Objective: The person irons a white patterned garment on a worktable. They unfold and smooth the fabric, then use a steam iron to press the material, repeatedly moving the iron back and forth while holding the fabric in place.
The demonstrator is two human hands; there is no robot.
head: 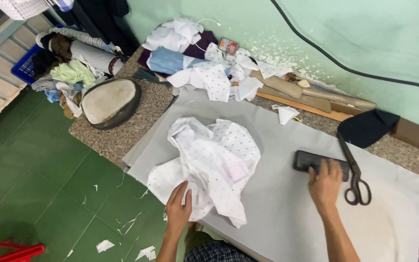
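The crumpled white dotted fabric (209,165) lies bunched in the middle of the grey sheet (287,213) covering the desk (122,136), and our left hand (178,208) rests on its near edge, fingers (186,196) together and pressing down, likely to keep the heap from sliding. Our right hand (325,184) covers a dark flat block (311,160), fingers curled over its near edge, just beside the large scissors (354,174). The only container we see is a blue crate (25,68) on the floor to the left, crowded by rolled cloth (93,56), its inside hidden.
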